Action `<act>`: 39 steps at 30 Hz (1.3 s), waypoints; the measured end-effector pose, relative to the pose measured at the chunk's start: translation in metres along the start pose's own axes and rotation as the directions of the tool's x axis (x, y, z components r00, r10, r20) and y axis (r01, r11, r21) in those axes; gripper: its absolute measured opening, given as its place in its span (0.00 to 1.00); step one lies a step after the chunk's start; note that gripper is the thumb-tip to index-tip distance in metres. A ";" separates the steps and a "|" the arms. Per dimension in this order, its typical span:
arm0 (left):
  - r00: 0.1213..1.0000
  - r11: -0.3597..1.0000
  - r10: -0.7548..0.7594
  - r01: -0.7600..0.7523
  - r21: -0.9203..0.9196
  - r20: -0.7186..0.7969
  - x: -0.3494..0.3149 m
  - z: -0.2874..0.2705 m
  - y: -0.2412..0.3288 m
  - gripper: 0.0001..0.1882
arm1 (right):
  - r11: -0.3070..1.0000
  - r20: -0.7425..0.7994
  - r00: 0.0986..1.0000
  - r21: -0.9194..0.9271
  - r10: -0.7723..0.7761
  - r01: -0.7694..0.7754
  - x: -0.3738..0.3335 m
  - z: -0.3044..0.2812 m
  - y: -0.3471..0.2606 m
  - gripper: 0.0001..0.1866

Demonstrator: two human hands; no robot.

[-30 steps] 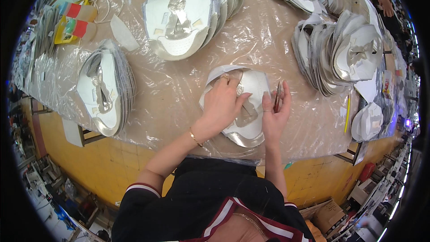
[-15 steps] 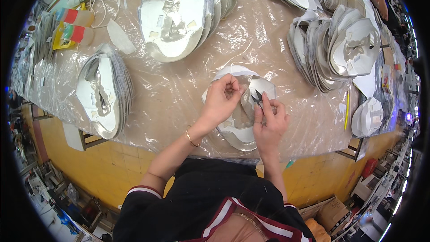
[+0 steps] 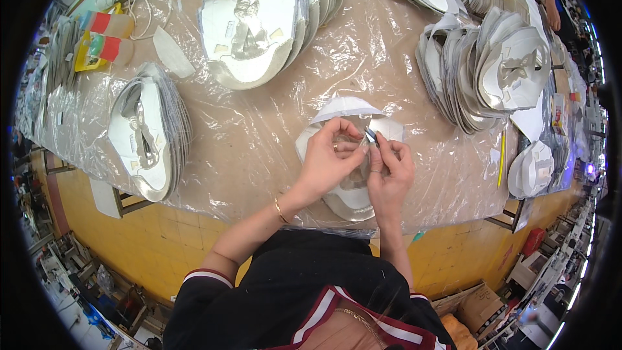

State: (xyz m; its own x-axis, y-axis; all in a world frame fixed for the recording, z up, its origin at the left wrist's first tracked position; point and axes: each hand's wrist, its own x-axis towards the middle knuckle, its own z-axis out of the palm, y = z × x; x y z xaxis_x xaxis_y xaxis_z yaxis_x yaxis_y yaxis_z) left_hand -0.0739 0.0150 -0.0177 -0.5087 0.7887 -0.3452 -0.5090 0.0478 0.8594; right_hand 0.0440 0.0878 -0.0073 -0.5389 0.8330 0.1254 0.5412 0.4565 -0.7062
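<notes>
Checking grips. R hand [image 3: 391,172]?

Holding small snips [image 3: 371,135], blades twd L hand [image 3: 329,159].

L grip?

Fingers bunched close, can't tell if pinching smth.

White upper [image 3: 350,206] loc?

On plastic-covered tbl [image 3: 249,136], under both hands, nr edge.

Shoe upper [image 3: 348,206]: white, metallic pale-gold toe. Snips [image 3: 370,135]: grey blades. Shirt [image 3: 291,275]: black, maroon-and-white striped trim. Bracelet [image 3: 279,210]: gold. Floor [image 3: 207,236]: yellow. Bottles [image 3: 118,50]: red bands.

No lettering is legible; the cardboard box [image 3: 481,306] bears only blurred marks.
</notes>
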 end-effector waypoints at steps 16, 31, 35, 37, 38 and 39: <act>0.943 0.869 0.327 -0.323 0.375 0.055 -0.005 0.032 -0.027 0.13 | 0.885 0.127 0.988 0.445 0.089 -0.137 0.006 -0.027 0.022 0.15; 0.918 0.627 0.374 -0.356 0.693 0.133 -0.014 0.005 0.022 0.12 | 0.998 0.148 0.989 0.060 -0.023 0.014 0.004 -0.049 -0.012 0.15; 0.892 0.526 0.416 -0.396 0.753 0.179 -0.019 0.006 0.020 0.13 | 0.997 0.185 0.982 0.074 -0.031 0.018 0.006 -0.051 -0.018 0.15; 0.869 0.478 0.450 -0.427 0.767 0.204 -0.022 0.006 0.017 0.14 | 0.998 0.187 0.982 0.060 -0.031 0.020 0.006 -0.052 -0.020 0.14; 0.854 0.451 0.471 -0.447 0.772 0.219 -0.023 0.006 0.015 0.14 | 0.998 0.186 0.982 0.051 -0.031 0.022 0.006 -0.052 -0.021 0.14; 0.838 0.423 0.491 -0.467 0.777 0.237 -0.024 0.006 0.014 0.15 | 0.997 0.158 0.985 -0.013 -0.070 0.073 0.006 -0.053 -0.021 0.13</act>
State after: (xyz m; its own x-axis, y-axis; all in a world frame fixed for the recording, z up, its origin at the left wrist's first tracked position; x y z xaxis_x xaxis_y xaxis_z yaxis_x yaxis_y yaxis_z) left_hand -0.0648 0.0001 0.0052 -0.5121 0.8297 0.2222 0.5616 0.1277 0.8175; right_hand 0.0634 0.0995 0.0449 -0.6710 0.7388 0.0626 0.5085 0.5200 -0.6864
